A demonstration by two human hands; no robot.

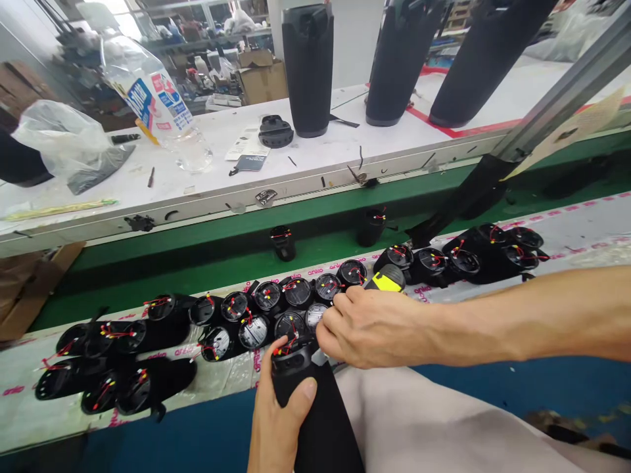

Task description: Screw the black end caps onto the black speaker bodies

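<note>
My left hand (283, 407) grips a black cylindrical housing (328, 427) near its top end, thumb on the near side. Red wires with small yellow connectors stick out at that end, by my left fingertips. Beside the same end, on the right, my right hand (365, 325) is closed with its fingers curled down. A small grey piece shows under its fingers; what they hold is mostly hidden. Just beyond the right hand lies a round black part with a yellow label (387, 281).
Several black cylinders with red wires (217, 341) line a long covered board (221, 387). Behind it, a white shelf (221, 190) bears a plastic bottle (158, 98), a plastic bag (64, 138) and tall black cylinders (308, 72). A metal post (557, 85) slants at the right.
</note>
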